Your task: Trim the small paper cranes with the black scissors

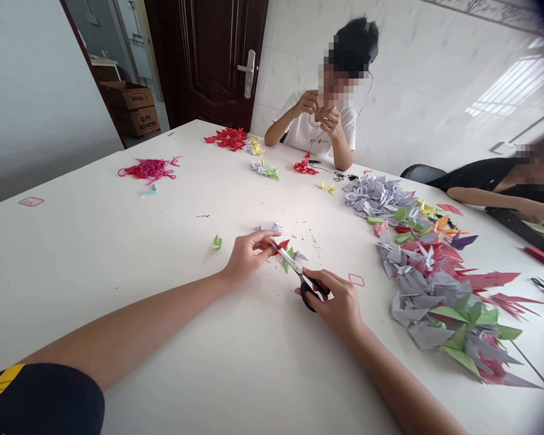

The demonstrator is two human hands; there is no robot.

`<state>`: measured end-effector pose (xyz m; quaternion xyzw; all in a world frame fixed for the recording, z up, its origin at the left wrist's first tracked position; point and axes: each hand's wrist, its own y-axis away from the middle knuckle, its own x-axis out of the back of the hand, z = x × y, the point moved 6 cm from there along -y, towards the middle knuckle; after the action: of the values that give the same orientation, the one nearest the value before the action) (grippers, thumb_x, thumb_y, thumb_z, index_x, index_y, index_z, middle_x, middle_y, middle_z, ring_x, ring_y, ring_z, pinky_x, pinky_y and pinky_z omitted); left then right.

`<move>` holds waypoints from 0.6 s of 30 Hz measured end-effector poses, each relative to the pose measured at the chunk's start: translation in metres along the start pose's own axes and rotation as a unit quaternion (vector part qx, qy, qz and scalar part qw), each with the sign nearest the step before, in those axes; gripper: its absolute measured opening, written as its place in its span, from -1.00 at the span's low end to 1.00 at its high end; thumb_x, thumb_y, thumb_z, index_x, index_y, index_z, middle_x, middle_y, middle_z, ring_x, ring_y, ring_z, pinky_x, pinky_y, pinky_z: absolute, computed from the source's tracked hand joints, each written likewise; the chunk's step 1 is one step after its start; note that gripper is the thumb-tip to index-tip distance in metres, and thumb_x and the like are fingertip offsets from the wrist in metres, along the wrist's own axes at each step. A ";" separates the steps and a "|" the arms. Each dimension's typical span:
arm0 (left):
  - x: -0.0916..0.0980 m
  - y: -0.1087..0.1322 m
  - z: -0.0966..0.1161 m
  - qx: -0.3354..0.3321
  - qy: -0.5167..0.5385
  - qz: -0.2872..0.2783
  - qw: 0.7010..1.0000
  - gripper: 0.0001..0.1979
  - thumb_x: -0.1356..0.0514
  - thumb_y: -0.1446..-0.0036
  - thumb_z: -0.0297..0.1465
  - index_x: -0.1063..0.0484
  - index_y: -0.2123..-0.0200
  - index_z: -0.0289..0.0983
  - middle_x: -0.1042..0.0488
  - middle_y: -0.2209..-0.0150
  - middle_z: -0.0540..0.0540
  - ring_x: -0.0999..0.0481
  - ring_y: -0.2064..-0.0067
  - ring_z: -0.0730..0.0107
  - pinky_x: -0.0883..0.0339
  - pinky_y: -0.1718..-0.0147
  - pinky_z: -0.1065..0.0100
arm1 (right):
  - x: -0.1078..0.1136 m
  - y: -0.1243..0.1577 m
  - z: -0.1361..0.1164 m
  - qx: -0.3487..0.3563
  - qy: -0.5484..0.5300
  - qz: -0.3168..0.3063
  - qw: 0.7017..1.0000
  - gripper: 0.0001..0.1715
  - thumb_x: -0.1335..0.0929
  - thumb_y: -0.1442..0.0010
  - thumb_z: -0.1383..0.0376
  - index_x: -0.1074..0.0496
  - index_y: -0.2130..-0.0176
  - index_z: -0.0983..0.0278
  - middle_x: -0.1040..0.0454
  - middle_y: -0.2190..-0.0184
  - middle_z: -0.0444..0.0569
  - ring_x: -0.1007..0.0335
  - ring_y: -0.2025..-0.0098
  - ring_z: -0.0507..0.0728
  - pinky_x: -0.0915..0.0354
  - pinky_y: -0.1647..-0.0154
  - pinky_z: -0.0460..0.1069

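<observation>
My right hand (338, 299) is closed round the black handles of a pair of scissors (294, 264), whose blades point up and left. Pinched in the fingers of my left hand (249, 257) is a small red folded paper piece (281, 246), with the scissor tips right at it; whether the blades touch it I cannot tell. Just beyond lie a green folded paper piece (289, 261) and a grey one (300, 256). Another small green paper piece (216, 242) stands left of my left hand. Tiny red scraps (301, 231) are scattered on the white table (185, 356).
A long heap of grey, red and green folded papers (426, 278) fills the right side. Pink string (149, 170) and a red paper pile (229, 139) lie farther back. One person (320, 121) sits across, hands raised; another person (503, 181) leans on the table at right.
</observation>
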<state>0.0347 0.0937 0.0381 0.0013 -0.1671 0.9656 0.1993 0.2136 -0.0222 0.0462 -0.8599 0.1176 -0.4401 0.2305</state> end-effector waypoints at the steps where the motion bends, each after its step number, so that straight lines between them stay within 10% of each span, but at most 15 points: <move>1: 0.000 0.000 0.000 0.001 0.000 0.000 1.000 -0.67 -0.26 -0.14 -0.39 -0.56 0.01 -0.26 -0.60 0.33 -0.08 -0.60 0.27 0.34 -0.50 0.15 0.27 | 0.000 0.000 0.000 0.001 -0.001 0.000 1.000 -0.78 -0.38 -0.13 0.29 -0.55 0.18 0.23 -0.42 0.51 -0.14 -0.17 0.56 -0.01 -0.20 0.54 -0.09; 18: -0.001 -0.001 0.000 0.009 0.014 0.001 1.000 -0.66 -0.29 -0.12 -0.37 -0.55 0.01 -0.29 -0.60 0.33 -0.09 -0.60 0.26 0.32 -0.50 0.12 0.25 | -0.002 0.001 0.000 -0.004 -0.006 0.001 1.000 -0.78 -0.38 -0.10 0.32 -0.54 0.19 0.23 -0.42 0.52 -0.17 -0.16 0.56 -0.02 -0.18 0.55 -0.10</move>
<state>0.0361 0.0947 0.0382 -0.0109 -0.1554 0.9671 0.2009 0.2128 -0.0221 0.0442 -0.8633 0.1191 -0.4342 0.2283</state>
